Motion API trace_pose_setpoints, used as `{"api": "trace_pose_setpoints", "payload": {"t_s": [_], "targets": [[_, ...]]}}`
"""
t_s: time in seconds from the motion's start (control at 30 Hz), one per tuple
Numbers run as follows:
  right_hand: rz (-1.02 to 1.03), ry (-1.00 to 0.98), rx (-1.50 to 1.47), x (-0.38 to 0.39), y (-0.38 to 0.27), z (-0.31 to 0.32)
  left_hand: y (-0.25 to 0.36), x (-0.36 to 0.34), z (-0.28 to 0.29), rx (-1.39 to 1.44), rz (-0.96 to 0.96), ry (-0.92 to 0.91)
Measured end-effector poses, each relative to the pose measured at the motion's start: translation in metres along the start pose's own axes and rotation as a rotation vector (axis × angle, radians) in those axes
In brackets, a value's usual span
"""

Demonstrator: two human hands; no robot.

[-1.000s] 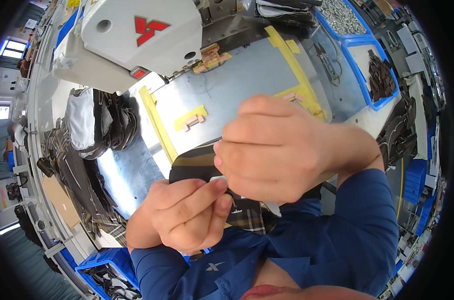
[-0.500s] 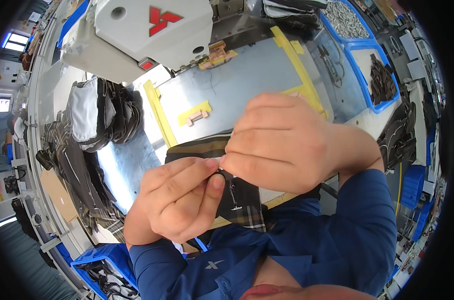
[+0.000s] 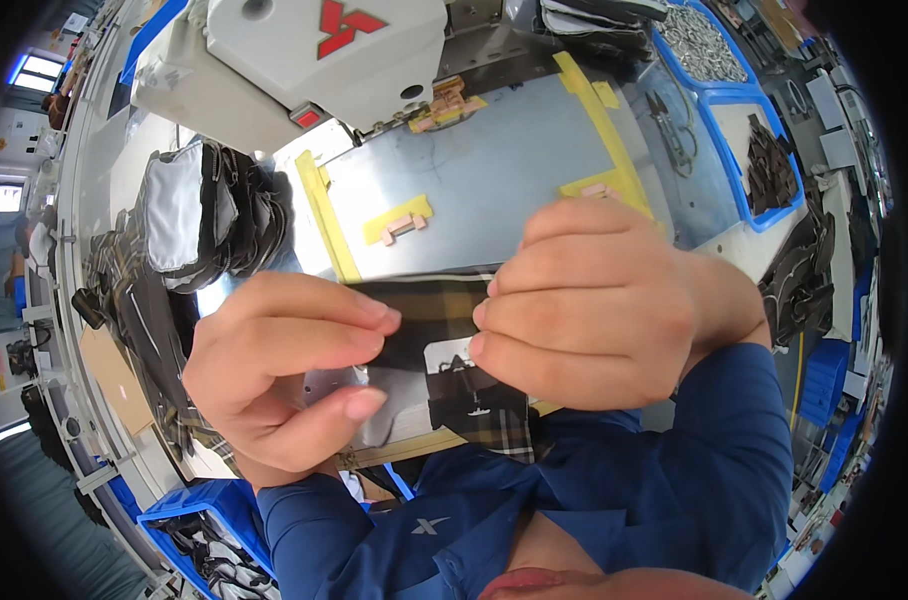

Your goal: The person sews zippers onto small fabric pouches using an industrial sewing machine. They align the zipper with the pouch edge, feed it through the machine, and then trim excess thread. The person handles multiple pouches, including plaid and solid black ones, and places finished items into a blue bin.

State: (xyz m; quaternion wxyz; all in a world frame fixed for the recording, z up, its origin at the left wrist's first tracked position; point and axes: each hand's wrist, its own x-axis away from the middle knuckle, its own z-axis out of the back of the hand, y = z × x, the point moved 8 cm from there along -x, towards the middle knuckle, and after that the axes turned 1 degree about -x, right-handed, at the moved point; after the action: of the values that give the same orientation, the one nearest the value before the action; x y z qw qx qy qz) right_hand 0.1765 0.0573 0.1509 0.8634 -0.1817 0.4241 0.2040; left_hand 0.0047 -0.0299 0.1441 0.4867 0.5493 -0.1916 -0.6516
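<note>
A dark cloth piece with a brown plaid band [image 3: 429, 307] and a plaid lower edge lies before me at the near side of the metal plate [image 3: 484, 180]. On it shows a pale patch with a thin dark strip and a small light T-shaped end [image 3: 477, 411]. My right hand [image 3: 599, 305] has its fingers curled and pressed together over the cloth's right part, pinching it; the fingertips hide the grip. My left hand [image 3: 289, 370] hovers left of the pale patch, thumb and fingers apart, with nothing between them.
A white sewing machine head [image 3: 274, 60] stands at the back left. Stacked dark and white cloth pieces [image 3: 179, 215] lie left. Snips [image 3: 674, 135], a blue tray of metal parts [image 3: 739, 78] and another of dark strips [image 3: 771, 170] are right. Yellow tape [image 3: 326, 215] edges the plate.
My left hand has moved left, away from my right fingertips, and its pinch has opened. My right hand has shifted slightly right. The pale patch is uncovered.
</note>
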Motion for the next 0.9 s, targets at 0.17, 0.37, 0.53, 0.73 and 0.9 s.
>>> {"api": "trace_pose_setpoints", "payload": {"t_s": [0.17,0.37,0.53,0.73,0.9], "targets": [[0.007,-0.010,0.003,0.002,-0.002,-0.004,0.009,-0.003,-0.010,-0.218,-0.097,-0.014],[0.005,-0.029,-0.006,0.003,-0.004,-0.005,0.016,-0.003,-0.022,-0.374,-0.122,-0.056],[0.011,-0.026,-0.024,0.001,-0.005,-0.004,0.030,-0.001,-0.028,-0.544,-0.303,-0.079],[0.005,-0.027,-0.061,0.001,-0.004,-0.001,0.023,0.005,-0.029,-0.425,-0.316,-0.089],[0.002,-0.015,-0.080,0.002,-0.003,0.000,0.027,0.001,-0.031,-0.302,-0.326,-0.106]]}}
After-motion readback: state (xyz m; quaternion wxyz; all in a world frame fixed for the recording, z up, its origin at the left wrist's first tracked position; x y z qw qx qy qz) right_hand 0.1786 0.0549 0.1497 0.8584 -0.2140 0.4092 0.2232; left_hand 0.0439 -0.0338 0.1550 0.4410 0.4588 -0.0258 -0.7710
